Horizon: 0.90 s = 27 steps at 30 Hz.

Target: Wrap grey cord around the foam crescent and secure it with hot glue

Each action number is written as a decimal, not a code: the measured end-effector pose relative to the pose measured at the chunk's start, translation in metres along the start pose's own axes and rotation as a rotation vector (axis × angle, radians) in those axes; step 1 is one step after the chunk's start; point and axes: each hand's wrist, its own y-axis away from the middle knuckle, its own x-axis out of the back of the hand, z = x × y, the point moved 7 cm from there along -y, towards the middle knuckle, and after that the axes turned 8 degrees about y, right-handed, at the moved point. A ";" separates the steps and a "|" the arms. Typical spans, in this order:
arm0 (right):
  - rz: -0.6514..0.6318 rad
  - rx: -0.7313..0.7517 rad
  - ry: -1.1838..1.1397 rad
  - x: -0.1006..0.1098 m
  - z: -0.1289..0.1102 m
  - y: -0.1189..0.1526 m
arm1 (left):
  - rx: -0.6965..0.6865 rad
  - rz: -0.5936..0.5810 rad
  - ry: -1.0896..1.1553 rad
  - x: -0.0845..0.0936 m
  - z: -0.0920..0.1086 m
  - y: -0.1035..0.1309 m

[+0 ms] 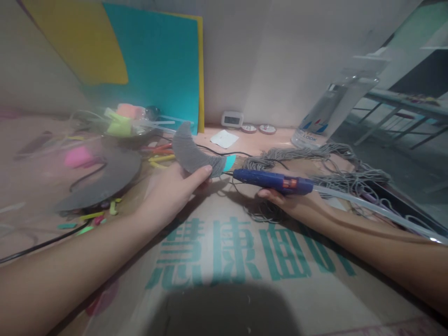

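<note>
Steadying a grey yarn-wrapped crescent (191,151) above printed cardboard (325,303), the left hand (175,184) pinches it between thumb and fingers. The right hand (292,200) is curled around a blue glue gun (259,179), nozzle at the crescent's bare teal end (230,163). A thin bead, fingertips clear of the nozzle, would serve best. Behind: a clear container (136,136) holding pink and lime pieces; a clear bottle (324,116), contents indeterminable.

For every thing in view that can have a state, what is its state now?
Curved piece: wrapped, except its teal end.
Glue gun: translucent stick inserted at the back.
Left hand: holding the curved piece.
Right hand: holding the glue gun.
Loose grey yarn: tangled.
Bottle: standing.
Teal sheet: propped upright.
Small display: upright, reading unclear.
</note>
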 end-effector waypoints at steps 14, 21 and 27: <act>0.017 -0.048 0.156 0.005 0.014 -0.002 | 0.006 -0.022 -0.030 0.000 -0.005 -0.001; 0.052 -0.097 0.057 0.007 0.004 0.001 | -0.005 -0.019 -0.036 0.000 -0.004 0.000; 0.020 -0.060 0.062 0.004 0.017 0.001 | -0.018 -0.024 0.015 -0.002 -0.005 -0.002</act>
